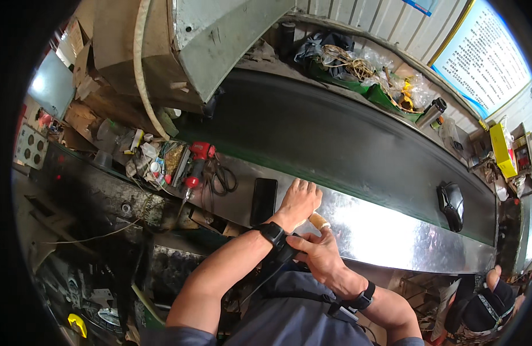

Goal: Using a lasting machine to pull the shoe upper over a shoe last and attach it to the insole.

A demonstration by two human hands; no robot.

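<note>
My left hand point(300, 202) is over the metal bench edge point(358, 230), back of the hand up and fingers curled under. Whether it holds anything is hidden. A black band with a small device point(272, 233) circles the left wrist. My right hand point(322, 256) is closed, thumb and fingers pinching a black piece point(284, 252) just below that wrist. The piece's exact kind is unclear. A tan wrap point(318, 221) covers one right finger. Another black band point(364, 295) is on the right wrist. Beside my left hand lies a black phone point(264, 200).
A red-and-black power tool point(197, 164) and black-handled scissors point(224, 181) lie left of the phone. A dark conveyor belt point(335, 138) runs behind the bench, with a black pouch point(451, 206) at right. Another person's black cap point(485, 311) shows at lower right.
</note>
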